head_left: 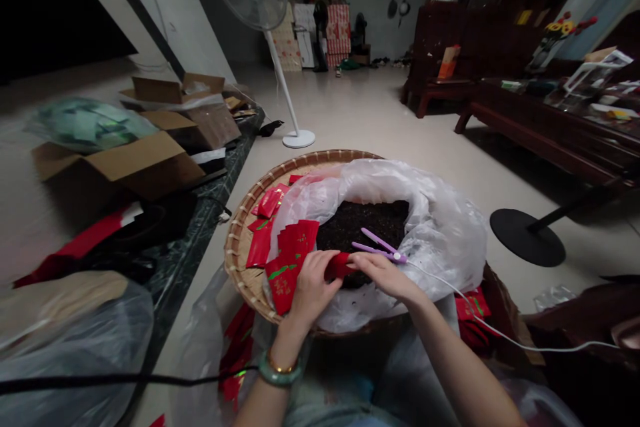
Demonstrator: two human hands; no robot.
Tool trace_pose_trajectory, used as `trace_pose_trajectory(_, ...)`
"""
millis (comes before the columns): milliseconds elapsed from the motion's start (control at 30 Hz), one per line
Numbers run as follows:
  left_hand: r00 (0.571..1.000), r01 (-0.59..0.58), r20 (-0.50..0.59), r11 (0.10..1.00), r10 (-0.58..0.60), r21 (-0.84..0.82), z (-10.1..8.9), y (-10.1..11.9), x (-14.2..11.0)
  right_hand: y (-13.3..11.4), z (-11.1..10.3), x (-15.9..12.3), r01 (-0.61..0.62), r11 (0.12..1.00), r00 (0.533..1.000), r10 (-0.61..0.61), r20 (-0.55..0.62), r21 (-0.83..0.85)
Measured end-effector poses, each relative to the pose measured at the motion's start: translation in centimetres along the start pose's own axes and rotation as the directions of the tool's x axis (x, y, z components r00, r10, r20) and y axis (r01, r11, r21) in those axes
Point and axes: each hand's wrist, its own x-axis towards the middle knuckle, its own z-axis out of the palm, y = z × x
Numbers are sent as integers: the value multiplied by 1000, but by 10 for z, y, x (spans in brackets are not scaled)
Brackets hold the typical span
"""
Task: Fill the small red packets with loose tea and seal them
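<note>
My left hand [316, 281] is closed on a small red packet [338, 265], with its thumb and fingers around one end. The fingers of my right hand [383, 273] pinch the packet's other end. Beyond them, a white plastic bag [445, 233] lies rolled open around dark loose material [336, 225], whose kind I cannot make out. A purple flat iron [380, 252] rests on it, its jaws apart and its white cord [493, 332] trailing right. Several flat red packets [290, 257] lie fanned beside my left hand on the bag's edge. All this is on a round woven bamboo tray [237, 230].
A white standing fan [284, 83] is beyond the tray. Open cardboard boxes [145, 160] and a clear plastic bag [75, 333] lie at left. A black round stand base [528, 237] and a dark wooden table [543, 130] are at right. A black cable [150, 380] crosses the lower left.
</note>
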Motion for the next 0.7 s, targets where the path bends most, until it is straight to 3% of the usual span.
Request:
trace_pose_trajectory(100, 994, 90, -63, 995, -93, -49, -4, -2, 0, -1, -12, 0, 13, 992, 984, 10, -176, 128)
trace_pose_trajectory(167, 984, 149, -83, 984, -157, -100, -4, -4, -1, 6, -19, 3, -31, 1000, 962, 30, -273, 2)
trace_pose_trajectory(233, 977, 183, -81, 971, -198, -156, -3, -8, -3, 16, -21, 6, -70, 953, 981, 12, -192, -296)
trace_pose_trajectory(300, 975, 197, -66, 960, -213, -200, 0, -12, -5, 26, -17, 11, -20, 808, 999, 39, 20, -588)
trace_pose_trajectory(367, 974, 202, -57, 954, -219, -222, 3, -16, -7, 33, -10, 17, 57, 639, 974, 132, 182, -767)
trace_pose_trajectory(467, 971, 212, -59, 949, -231, -232, 4, -18, -8, 37, -1, 26, 107, 465, 940, 241, 242, -879)
trace_pose_trajectory(700, 968, 220, -61, 940, -244, -262, 3, -18, -6, 42, 3, 35, 144, 387, 936, 246, 253, -911)
